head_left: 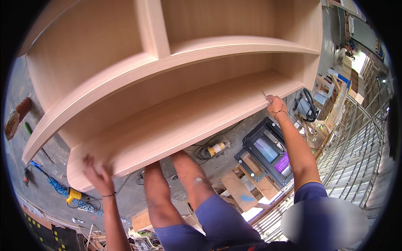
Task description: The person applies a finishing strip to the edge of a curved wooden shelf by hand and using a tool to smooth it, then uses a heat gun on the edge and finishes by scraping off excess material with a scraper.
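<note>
A large light-wood shelf unit (180,113) lies before me, with a long curved-edge board crossing its front. Over the left end of its nearest board is my left hand (100,178), fingers spread and a little blurred, with nothing seen in it. Whether it touches the wood I cannot tell. At the right end of the same board, my right hand (276,105) is closed around a thin, pointed metal tool (264,96). Its tip points away over the board; the handle is hidden in my fist.
A yellow power tool (74,195) with a blue coiled hose lies at left. Near my legs sits a yellow tool with a cord (217,149). A black frame (268,150), wood offcuts (238,192) and a grey vacuum-like machine (307,106) stand at right, beside a metal grille (356,154).
</note>
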A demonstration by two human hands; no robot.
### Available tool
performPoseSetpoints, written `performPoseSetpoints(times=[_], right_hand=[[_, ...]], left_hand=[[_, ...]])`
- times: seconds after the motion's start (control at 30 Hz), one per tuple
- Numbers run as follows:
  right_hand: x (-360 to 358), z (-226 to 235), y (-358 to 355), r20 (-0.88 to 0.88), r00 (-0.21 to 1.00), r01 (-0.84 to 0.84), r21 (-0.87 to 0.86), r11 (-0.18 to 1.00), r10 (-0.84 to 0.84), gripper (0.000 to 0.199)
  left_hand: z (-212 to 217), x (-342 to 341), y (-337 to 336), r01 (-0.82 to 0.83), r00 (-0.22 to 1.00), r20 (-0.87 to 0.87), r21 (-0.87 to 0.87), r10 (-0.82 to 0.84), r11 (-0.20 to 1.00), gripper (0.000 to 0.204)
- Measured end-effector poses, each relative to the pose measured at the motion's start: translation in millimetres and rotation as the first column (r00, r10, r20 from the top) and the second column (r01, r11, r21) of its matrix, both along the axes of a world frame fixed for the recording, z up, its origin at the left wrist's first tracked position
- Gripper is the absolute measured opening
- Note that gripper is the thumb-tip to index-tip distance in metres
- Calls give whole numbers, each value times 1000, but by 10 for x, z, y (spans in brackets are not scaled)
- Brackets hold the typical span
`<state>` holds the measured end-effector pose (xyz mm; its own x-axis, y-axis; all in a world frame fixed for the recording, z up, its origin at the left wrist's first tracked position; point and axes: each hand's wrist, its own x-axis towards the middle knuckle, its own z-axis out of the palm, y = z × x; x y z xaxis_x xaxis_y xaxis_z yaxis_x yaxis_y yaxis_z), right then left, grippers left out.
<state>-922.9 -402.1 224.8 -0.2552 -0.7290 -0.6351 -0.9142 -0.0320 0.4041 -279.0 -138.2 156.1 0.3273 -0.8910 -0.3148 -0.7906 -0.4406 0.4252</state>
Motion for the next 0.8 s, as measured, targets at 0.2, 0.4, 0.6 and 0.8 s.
performPoseSetpoints(times=[0.2,0.4,0.6,0.8], right_hand=[[1324,-6,552,377,907,-229,64,971,189,33],[665,26,178,249,965,-103,92,990,78,33],[997,-20,232,224,967,-172,207,963,125,33],[1181,-11,289,421,907,-34,143,989,-29,32]], left_hand=[[344,-2074,-997,431,785,-507,36,-355,902,35],[288,-3012,-1307,311,788,-533,-87,-308,946,30],[170,-3394,-1460,340,704,-623,-128,-342,932,27],[158,-3189,-1410,351,700,-622,-129,-351,928,28]])
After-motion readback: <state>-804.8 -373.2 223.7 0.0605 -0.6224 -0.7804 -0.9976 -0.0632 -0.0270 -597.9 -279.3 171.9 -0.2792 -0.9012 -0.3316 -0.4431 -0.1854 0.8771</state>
